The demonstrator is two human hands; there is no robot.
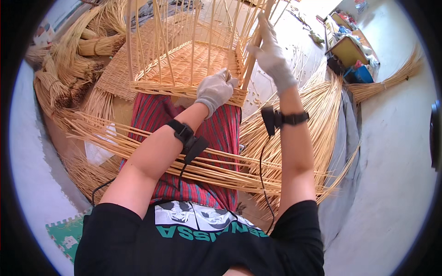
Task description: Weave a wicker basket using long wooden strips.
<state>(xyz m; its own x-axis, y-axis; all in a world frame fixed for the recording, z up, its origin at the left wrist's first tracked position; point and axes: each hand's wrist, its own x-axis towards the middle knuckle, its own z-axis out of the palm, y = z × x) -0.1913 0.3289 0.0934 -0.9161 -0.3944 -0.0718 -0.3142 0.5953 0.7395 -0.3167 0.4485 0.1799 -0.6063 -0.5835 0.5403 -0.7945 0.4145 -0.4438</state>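
Observation:
An unfinished wicker basket point(184, 62) with a woven base and several upright stakes stands tilted before me. My left hand point(215, 91), in a pale work glove, is closed at the basket's near right corner. Its thumb and fingers pinch a short wicker rod point(228, 76) there, partly hidden by the glove. A flat wooden slat point(251, 66) rises at the basket's right side. Against it lies my right hand point(271, 53), also gloved, its fingers stretched upward along the slat and the thumb across it.
Loose wicker rods point(216, 172) lie across my lap, over a red striped cloth point(221, 133). Bundled rods point(60, 83) are heaped at left; a large spread of rods point(299, 133) lies at right. Far right stand a low table point(347, 50) with clutter and a blue bin point(361, 75).

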